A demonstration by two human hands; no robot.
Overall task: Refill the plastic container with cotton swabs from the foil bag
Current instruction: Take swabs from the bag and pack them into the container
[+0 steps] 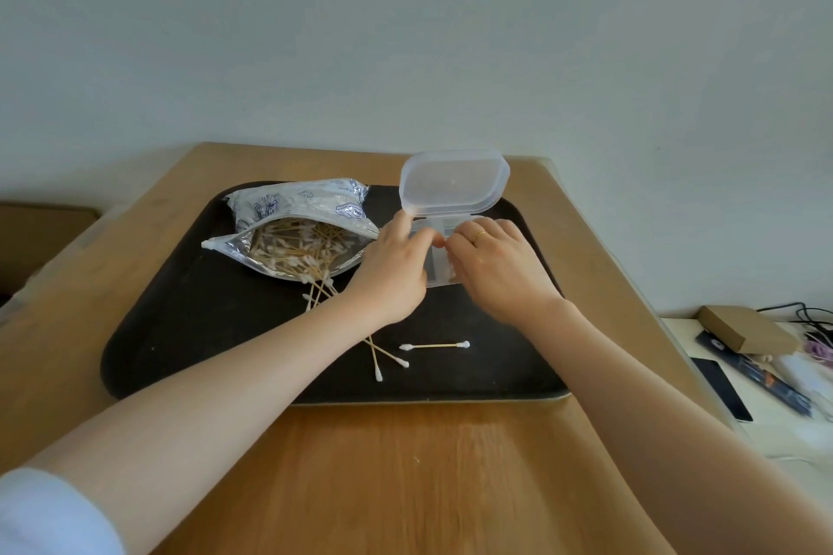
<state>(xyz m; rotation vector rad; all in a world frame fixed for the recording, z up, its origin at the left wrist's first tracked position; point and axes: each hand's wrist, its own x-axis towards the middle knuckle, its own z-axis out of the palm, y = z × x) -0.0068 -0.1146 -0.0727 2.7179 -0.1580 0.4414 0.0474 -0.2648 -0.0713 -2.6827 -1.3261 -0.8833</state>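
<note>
Plastic container (439, 264) on black tray (180, 329), right of centre, hinged lid (453, 183) standing open behind it. Our left hand (392, 273) and right hand (498, 268) both over container, fingers curled down at its mouth; we cannot tell whether either grips anything (contents hidden). Foil bag (295, 239) lies open on tray just left, full of cotton swabs (297, 246). Loose swabs (435, 346) scattered on tray near us. Tray on wooden table (405, 473).

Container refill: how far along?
Done: foil bag open, container lid flipped up. In hand: left hand and right hand both at the plastic container; its fill level is hidden. Left: most swabs in the bag, loose swabs on the tray.
</note>
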